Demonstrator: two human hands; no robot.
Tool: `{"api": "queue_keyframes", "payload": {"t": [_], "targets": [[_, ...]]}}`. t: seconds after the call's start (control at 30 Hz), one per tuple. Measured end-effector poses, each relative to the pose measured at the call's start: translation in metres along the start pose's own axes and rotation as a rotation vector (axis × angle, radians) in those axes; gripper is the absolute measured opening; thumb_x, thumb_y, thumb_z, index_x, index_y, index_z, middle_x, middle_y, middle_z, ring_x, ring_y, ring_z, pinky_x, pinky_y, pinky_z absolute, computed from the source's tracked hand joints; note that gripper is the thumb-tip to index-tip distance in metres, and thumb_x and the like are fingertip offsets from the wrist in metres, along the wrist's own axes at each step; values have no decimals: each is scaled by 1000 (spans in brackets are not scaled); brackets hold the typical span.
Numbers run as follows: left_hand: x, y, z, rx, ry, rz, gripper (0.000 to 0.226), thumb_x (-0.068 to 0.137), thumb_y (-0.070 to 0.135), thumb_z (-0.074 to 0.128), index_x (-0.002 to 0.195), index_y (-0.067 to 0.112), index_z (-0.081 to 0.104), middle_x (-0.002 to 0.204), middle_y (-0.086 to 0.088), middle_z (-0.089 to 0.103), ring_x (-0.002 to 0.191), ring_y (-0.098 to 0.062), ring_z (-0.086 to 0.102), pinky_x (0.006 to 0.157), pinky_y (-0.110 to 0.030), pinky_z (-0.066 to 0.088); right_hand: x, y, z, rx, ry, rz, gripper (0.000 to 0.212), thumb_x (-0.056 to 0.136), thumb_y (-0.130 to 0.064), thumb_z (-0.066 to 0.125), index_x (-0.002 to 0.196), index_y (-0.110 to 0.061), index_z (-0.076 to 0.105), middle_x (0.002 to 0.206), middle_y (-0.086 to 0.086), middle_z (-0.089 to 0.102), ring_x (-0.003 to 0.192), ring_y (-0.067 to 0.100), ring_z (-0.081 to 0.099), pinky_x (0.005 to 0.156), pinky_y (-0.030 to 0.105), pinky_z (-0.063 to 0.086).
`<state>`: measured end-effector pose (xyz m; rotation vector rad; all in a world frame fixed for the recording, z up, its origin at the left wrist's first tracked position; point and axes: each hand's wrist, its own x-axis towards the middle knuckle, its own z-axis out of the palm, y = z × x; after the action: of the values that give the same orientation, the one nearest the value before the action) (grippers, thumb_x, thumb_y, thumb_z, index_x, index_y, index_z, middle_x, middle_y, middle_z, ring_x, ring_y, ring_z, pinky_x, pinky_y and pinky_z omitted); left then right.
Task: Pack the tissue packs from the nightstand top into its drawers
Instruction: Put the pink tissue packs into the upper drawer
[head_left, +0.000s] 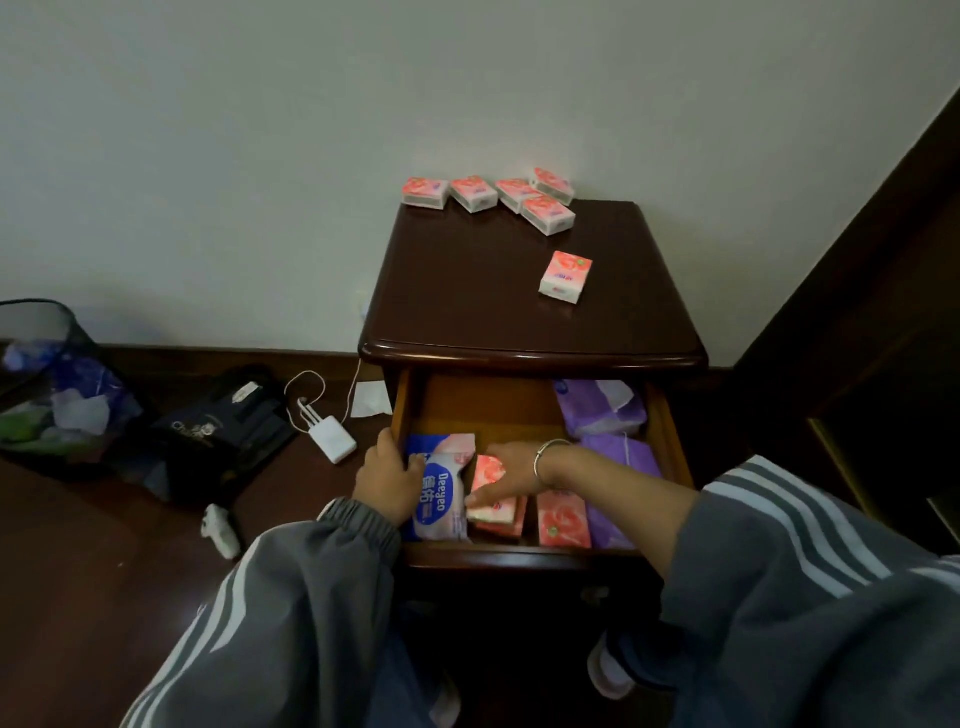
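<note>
**Soft pack going into the open drawer; six more wait on top**

Nearest, in the open drawer (669, 428), the right grip (511, 470) is grasping a pink tissue pack (485, 475), thumb on its far edge and fingers laid along its near side; the pack sits tilted on the stacked packs (501, 525) at the drawer's front; another pink pack (563, 519) lies just right of them. A blue-and-white wipes pack (441, 499) fills the front left corner; purple packets (597, 408) line the right side and back. The left grip (387, 478) is clenched on the drawer's left wall, thumb reaching over to the wipes pack; I judge it steadies the drawer.

These packs look light and soft, film-wrapped paper that gives under pressure; the glossy wrap is probably a little slippery, so a pinch across the two long edges should hold better than a press on the flat face; nothing here is fragile, and a firm squeeze would only dent them. The free floor of the drawer lies behind the stack; standing the packs on edge should fit more.

Farther off, on the nightstand top (467, 291), a lone pack (566, 277) lies towards the right side, well apart from the rest; a cluster of five packs (474, 193) lies along the back edge against the wall, the two right-hand ones touching; each offers its long edges to a grasp from above.
</note>
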<state>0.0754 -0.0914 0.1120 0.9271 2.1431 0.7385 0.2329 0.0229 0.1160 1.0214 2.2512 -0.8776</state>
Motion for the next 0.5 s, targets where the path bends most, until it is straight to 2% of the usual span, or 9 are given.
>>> {"api": "queue_keyframes", "payload": {"t": [0.07, 0.17, 0.23, 0.3, 0.33, 0.4, 0.47, 0.5], "targets": [[0, -1, 2, 15, 7, -4, 42, 95, 25, 48, 132, 8, 40, 130, -19, 52, 117, -38, 53, 99, -50, 44, 2, 3, 3, -86, -27, -7, 104, 65, -81, 52, 146, -21, 24, 151, 3, 32, 134, 26, 38, 108, 39, 35], [0, -1, 2, 30, 8, -19, 48, 96, 29, 47, 137, 8, 36, 136, -19, 47, 122, -37, 49, 102, -49, 42, -2, 10, 8, -342, -30, -18, 104, 60, -92, 32, 144, -31, 21, 153, 3, 25, 140, 29, 23, 109, 50, 21], [-3, 3, 3, 75, 77, 6, 56, 95, 32, 50, 143, 10, 31, 143, -17, 38, 129, -34, 42, 105, -48, 40, -5, 18, 12, -327, 51, -40, 101, 59, -94, 19, 143, -37, 20, 153, 1, 23, 142, 28, 12, 109, 56, 12], [-8, 9, 3, 176, 218, 162, 61, 93, 31, 54, 146, 14, 29, 147, -12, 34, 133, -29, 37, 107, -45, 39, -9, 29, 10, -180, 193, -35, 92, 67, -89, 16, 144, -39, 16, 155, -3, 18, 144, 24, 5, 112, 56, 5], [-9, 12, 4, 209, 260, 288, 60, 92, 29, 55, 145, 15, 32, 147, -9, 35, 133, -26, 37, 108, -43, 38, -13, 35, 7, -104, 250, -7, 87, 73, -85, 17, 145, -38, 17, 156, -4, 19, 145, 23, 7, 113, 54, 7], [-9, 19, 11, 267, 192, 524, 53, 92, 26, 54, 142, 16, 40, 144, -3, 40, 132, -21, 38, 110, -36, 35, -20, 52, 0, -56, 300, 58, 74, 83, -74, 25, 143, -31, 29, 150, 1, 34, 139, 25, 27, 111, 49, 21], [-11, 29, 23, 319, -29, 632, 46, 93, 24, 53, 137, 17, 45, 141, -1, 42, 130, -18, 40, 109, -31, 34, -30, 66, 3, -119, 291, 87, 55, 88, -61, 37, 130, -25, 47, 133, 3, 54, 124, 24, 47, 106, 45, 31], [-11, 35, 31, 359, -159, 632, 44, 94, 24, 52, 136, 16, 46, 139, -2, 44, 129, -18, 42, 108, -29, 34, -35, 70, 8, -148, 282, 89, 45, 90, -55, 41, 121, -25, 53, 125, 2, 59, 120, 23, 50, 107, 47, 27]]}}
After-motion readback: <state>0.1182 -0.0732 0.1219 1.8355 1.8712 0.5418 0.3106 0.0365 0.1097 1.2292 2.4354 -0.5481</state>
